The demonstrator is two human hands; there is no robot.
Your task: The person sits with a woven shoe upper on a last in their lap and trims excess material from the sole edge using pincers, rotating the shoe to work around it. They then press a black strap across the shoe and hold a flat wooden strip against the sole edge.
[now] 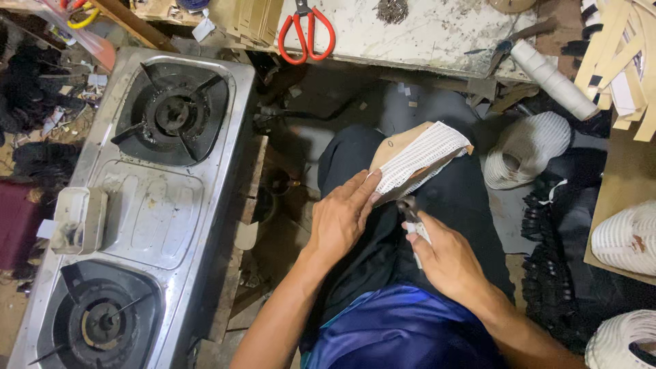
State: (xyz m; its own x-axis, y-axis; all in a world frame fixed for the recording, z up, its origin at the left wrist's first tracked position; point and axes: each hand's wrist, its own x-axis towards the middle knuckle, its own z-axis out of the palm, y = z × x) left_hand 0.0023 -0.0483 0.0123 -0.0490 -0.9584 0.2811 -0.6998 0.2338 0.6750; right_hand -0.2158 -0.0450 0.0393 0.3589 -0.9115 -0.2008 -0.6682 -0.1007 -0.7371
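My left hand (342,219) grips a flat tan shoe-upper piece (417,158) faced with a white ribbed strip, holding it over my lap at its lower left edge. My right hand (447,256) is closed around a small dark-tipped tool (410,212) with a white handle. The tool's tip touches the lower edge of the piece. My legs in black trousers (465,198) lie under both hands.
A two-burner steel gas stove (150,205) stands to the left with a small box (78,219) on it. Red-handled scissors (307,31) lie on the stained worktop (437,31) ahead. White strap rolls (526,147) and black strap bundles (553,260) crowd the right.
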